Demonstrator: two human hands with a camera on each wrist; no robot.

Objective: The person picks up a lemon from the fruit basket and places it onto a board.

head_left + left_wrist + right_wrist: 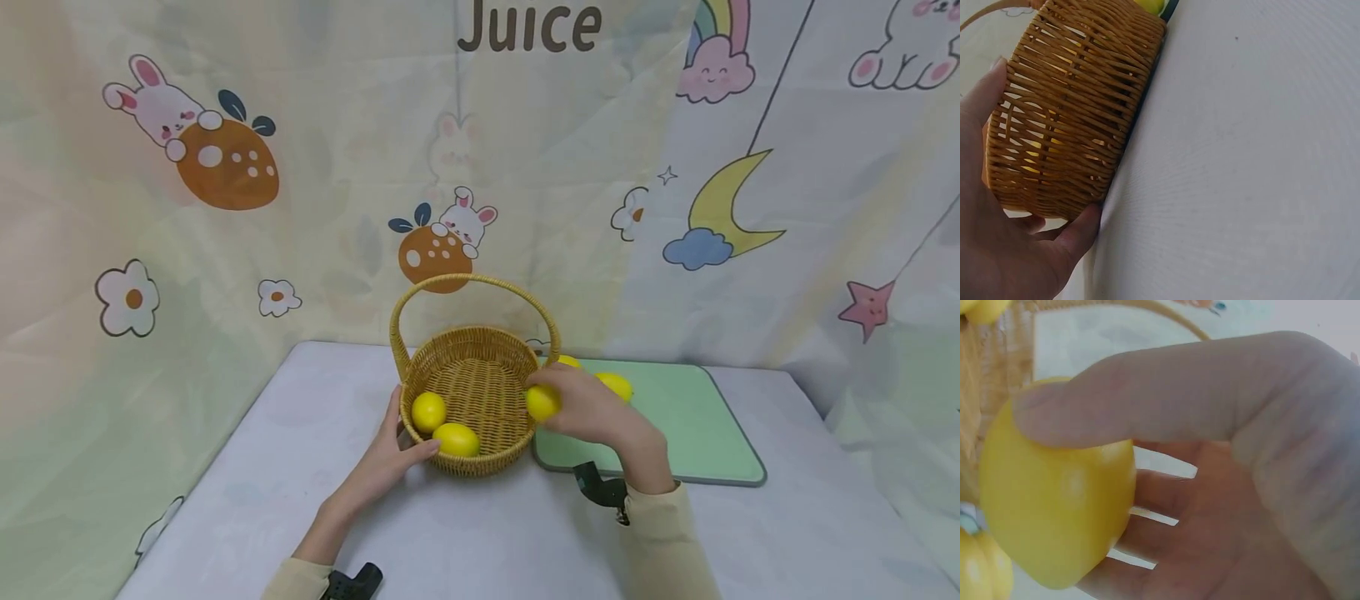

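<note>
A round wicker basket (491, 383) with a tall arched handle (474, 279) stands on the table. Two lemons, one (429, 412) beside the other (456, 440), lie inside at its near left. My left hand (390, 458) holds the basket's left side, its thumb over the rim; in the left wrist view its fingers (1082, 234) reach low around the woven wall (1079, 106). At the basket's right rim, my right hand (588, 407) grips another lemon (1057, 500) between thumb and fingers.
Right of the basket a green cutting board (675, 425) lies flat, with a lemon (617, 385) near its left part and another lemon (569, 361) partly hidden behind the handle. A printed cloth (345, 167) hangs behind the white-covered table (480, 533).
</note>
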